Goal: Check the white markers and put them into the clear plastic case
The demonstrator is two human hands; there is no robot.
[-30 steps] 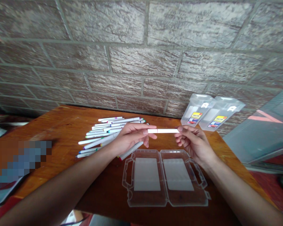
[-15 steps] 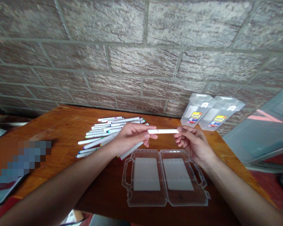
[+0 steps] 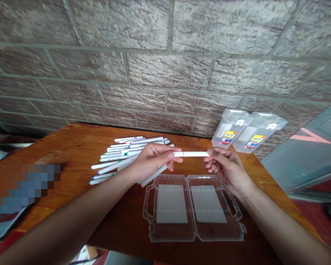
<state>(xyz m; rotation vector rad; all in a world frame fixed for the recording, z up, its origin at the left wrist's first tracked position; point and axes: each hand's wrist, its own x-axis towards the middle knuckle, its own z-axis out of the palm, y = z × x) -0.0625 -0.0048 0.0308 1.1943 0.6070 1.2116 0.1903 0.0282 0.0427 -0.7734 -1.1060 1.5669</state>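
Note:
A white marker (image 3: 194,154) with a thin red ring is held level between my two hands, above the far edge of an open case. My left hand (image 3: 154,159) pinches its left end between thumb and fingers. At the other end, the thumb and fingertips of my right hand (image 3: 228,167) grip the tip. Below lies the clear plastic carrying case (image 3: 195,230), spread flat, with a white sheet in each half. Several white markers (image 3: 114,158) with coloured ends lie in a loose pile, partly hidden behind my left hand and forearm.
Two tall translucent plastic containers (image 3: 248,138) with yellow and blue labels stand at the back right of the wooden table (image 3: 63,147). A brick wall (image 3: 143,70) rises behind it. A dark-screened device (image 3: 5,228), partly pixelated, lies at the left edge.
My left fingers have shifted very slightly along the marker. Otherwise both hands, the marker and the case stay in place.

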